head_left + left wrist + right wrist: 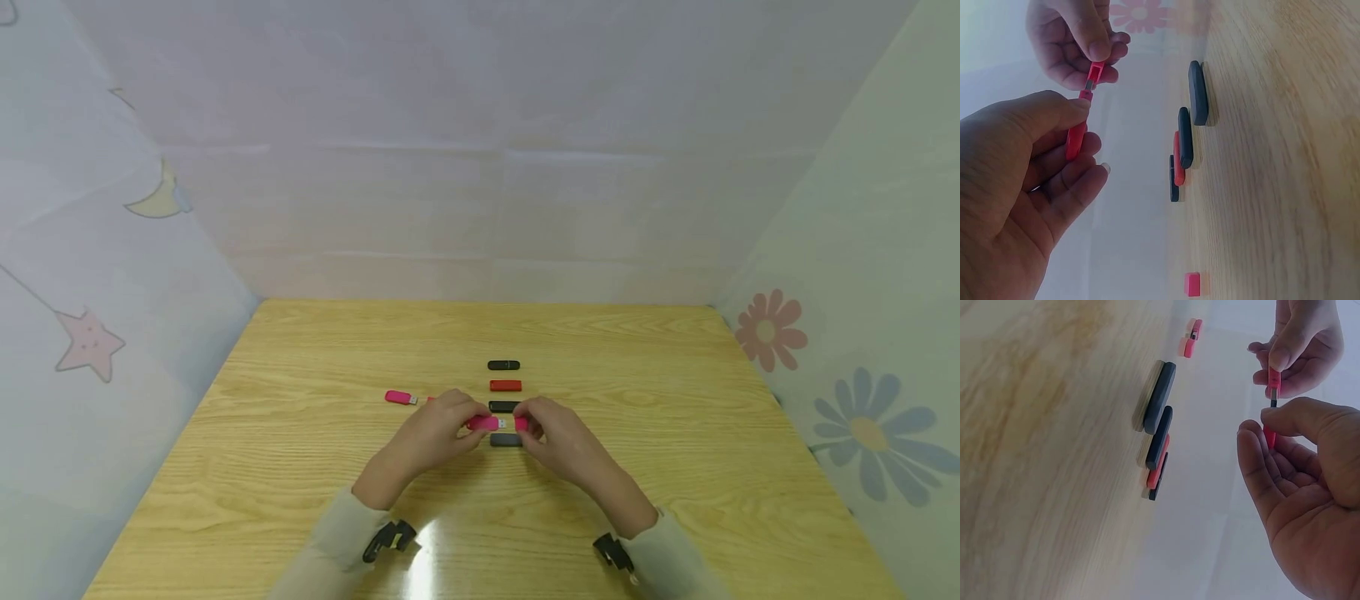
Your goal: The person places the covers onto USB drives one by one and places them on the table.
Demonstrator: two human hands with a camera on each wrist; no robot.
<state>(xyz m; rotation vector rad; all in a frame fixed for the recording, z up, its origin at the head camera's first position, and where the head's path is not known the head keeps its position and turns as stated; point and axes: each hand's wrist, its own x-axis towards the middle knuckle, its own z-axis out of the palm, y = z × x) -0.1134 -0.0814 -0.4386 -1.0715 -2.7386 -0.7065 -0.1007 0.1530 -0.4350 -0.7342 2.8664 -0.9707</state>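
Observation:
My left hand (442, 429) pinches a pink USB stick (483, 423) between thumb and fingers, its bare metal plug pointing right. Facing it, my right hand (558, 437) pinches a matching pink cap (521, 424). A short gap shows between plug and cap in the head view; in the left wrist view the plug (1089, 84) lines up with the cap's end. Both hands are raised over the table, close above a dark grey USB stick (506, 440) and a black one (503, 407).
Farther back lie a red USB stick (506, 386) and another black one (503, 365), in a column with the nearer two. To the left lies an uncapped pink stick (401, 397). A loose pink cap (1192, 284) sits on the wooden table (637, 358). Printed cloth walls surround it.

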